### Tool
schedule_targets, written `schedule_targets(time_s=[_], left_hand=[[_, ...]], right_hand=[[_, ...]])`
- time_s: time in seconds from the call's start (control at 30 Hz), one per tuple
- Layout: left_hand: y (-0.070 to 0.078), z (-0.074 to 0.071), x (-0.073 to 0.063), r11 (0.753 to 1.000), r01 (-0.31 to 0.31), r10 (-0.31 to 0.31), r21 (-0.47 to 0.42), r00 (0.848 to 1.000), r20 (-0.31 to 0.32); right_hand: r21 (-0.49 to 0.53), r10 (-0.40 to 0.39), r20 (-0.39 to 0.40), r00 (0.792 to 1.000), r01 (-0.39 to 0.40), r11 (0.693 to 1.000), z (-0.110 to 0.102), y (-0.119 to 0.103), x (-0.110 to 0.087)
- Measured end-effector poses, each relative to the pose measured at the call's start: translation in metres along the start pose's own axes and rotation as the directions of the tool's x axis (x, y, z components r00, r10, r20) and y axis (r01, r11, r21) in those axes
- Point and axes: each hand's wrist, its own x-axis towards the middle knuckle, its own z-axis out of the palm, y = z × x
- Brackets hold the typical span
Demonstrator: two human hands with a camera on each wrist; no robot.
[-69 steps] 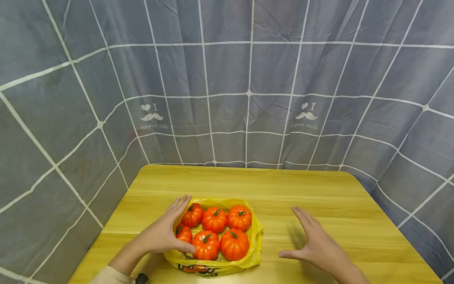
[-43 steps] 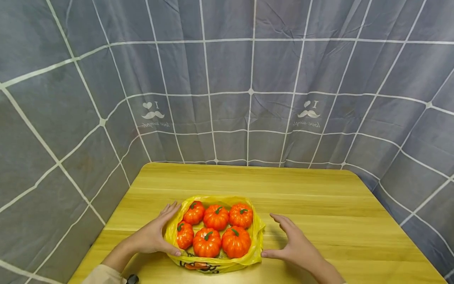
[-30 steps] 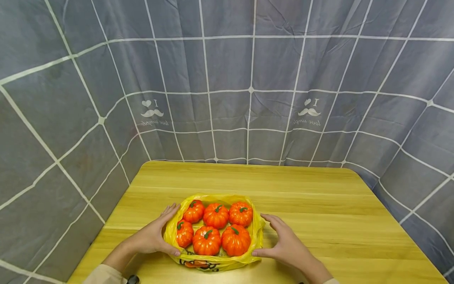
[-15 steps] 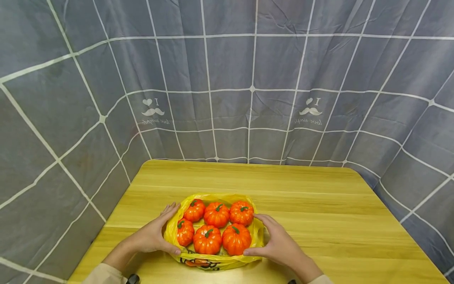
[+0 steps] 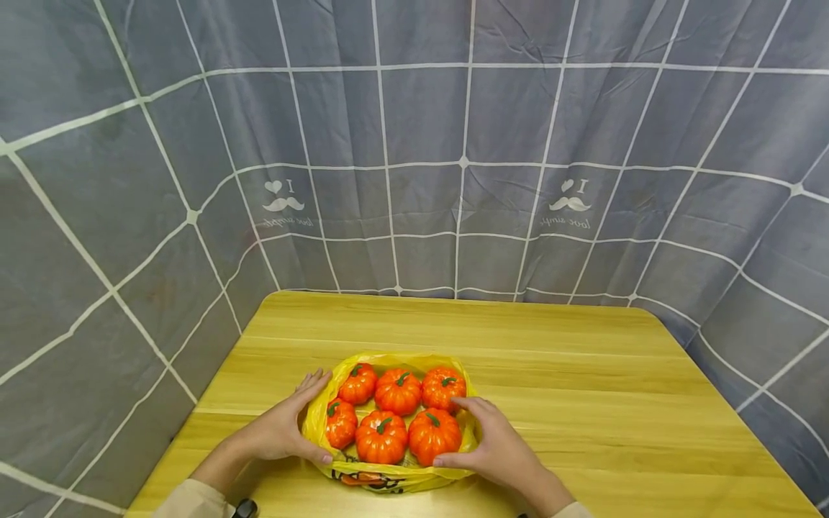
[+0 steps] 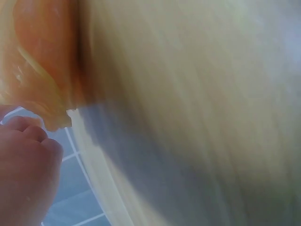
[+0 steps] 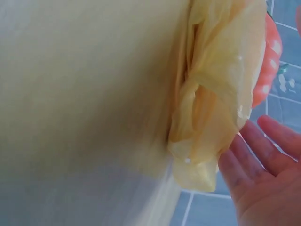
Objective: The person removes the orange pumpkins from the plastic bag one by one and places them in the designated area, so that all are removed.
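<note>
A yellow plastic bag (image 5: 430, 480) lies on the table with its mouth turned up and wide. Inside it sit several small orange pumpkins (image 5: 381, 440) with green stems, in two rows. My left hand (image 5: 285, 429) spreads along the bag's left side, thumb by the front rim and fingers at the back. On the other side, my right hand (image 5: 497, 444) has its thumb over the front right rim and its fingertips beside the right-hand pumpkins. The right wrist view shows relaxed fingers (image 7: 263, 146) against the crinkled bag (image 7: 211, 103). Below the left wrist camera, knuckles sit by the bag (image 6: 40, 61).
A wood-grain table (image 5: 583, 374) carries the bag near its front edge. Grey curtain (image 5: 421, 201) with white grid lines hangs behind the table and along both sides. A dark band (image 5: 245, 509) shows at the left wrist.
My right hand has moved left from over the bare tabletop to the bag's right rim. The left hand has shifted slightly left, back to the bag's edge. The pumpkins keep their arrangement.
</note>
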Motion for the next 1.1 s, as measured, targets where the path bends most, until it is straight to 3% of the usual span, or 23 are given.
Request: schedule_targets(time_s=[0.37,1.1], left_hand=[[0.0,0.0,-0.001,1.0,-0.011,0.011,-0.009,1.0,-0.006],[0.001,0.001,-0.003,1.0,0.006,-0.006,-0.025,1.0,-0.001]], right_hand=[[-0.009,-0.014,-0.024,1.0,0.014,1.0,0.009,0.001,0.001],[-0.055,-0.023,0.016,1.0,0.024,0.998,0.013,0.0,0.002]])
